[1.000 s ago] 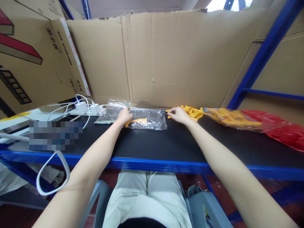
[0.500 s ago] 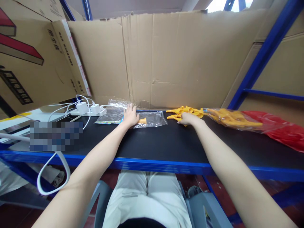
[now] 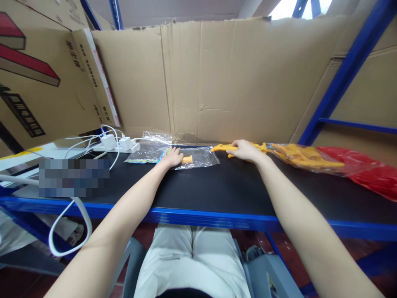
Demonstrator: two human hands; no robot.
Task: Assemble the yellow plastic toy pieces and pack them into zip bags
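Observation:
My left hand (image 3: 173,157) lies palm down, fingers stretched out, on a clear plastic bag (image 3: 204,156). A short orange-yellow flared piece (image 3: 187,159) shows inside the bag beside my fingers, and a colourful printed strip (image 3: 144,160) runs along the bag's left part. Farther right, my right hand (image 3: 245,150) is closed over a long yellow plastic piece (image 3: 221,147) whose tip points left. Another yellow piece lies partly hidden under that hand. To its right, several similar yellow pieces (image 3: 305,155) sit in a clear bag.
A red plastic bag (image 3: 375,169) lies at the right end of the black shelf top (image 3: 211,190). White chargers (image 3: 108,142) and cables are at the left. Cardboard (image 3: 248,82) stands behind, and a blue metal edge (image 3: 214,217) runs along the front.
My right hand has closed over a yellow piece, whose tip has shifted slightly left. My left hand has slid a little toward me and right, staying on the bag.

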